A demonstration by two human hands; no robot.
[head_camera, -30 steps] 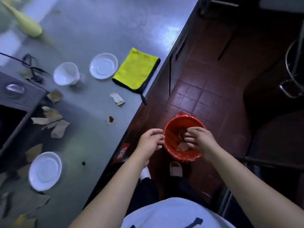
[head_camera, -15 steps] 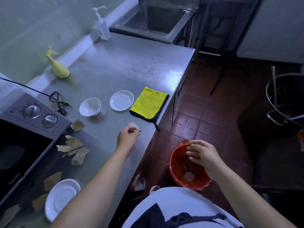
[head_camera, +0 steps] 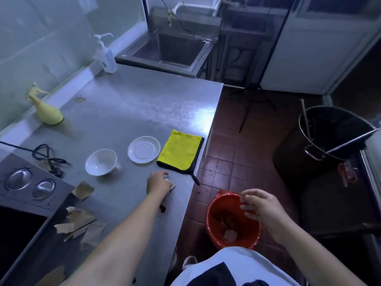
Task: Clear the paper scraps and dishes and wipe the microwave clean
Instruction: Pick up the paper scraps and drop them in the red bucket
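Nearest, the right hand [head_camera: 261, 207] was held over the rim of the red bucket [head_camera: 216, 203] on the tiled floor [head_camera: 226, 162], its fingers loosely curled and nothing seen in them; scraps were seen lying inside. On the bench [head_camera: 134, 104], the left hand [head_camera: 158, 182] was curled down over a paper scrap [head_camera: 172, 187] near the front edge, with one brown corner shown beneath the fingers. Such paper was judged light, limp and easily torn, best pinched at an edge. A small brown fragment [head_camera: 162, 208] was seen by the forearm, and a heap of torn scraps [head_camera: 80, 221] was spread before the microwave [head_camera: 31, 193] at the left. Farther on, a white bowl [head_camera: 101, 162] and a saucer [head_camera: 144, 149] were set side by side, judged hard, smooth and breakable, and best taken by the rim. A folded yellow cloth [head_camera: 180, 151] was laid just beside the saucer. A patch of glare was carried by the steel surface. Beyond, a yellow spray bottle [head_camera: 46, 108] and a pump dispenser [head_camera: 108, 56] were stood along the wall, with a sink [head_camera: 171, 48] at the far end.
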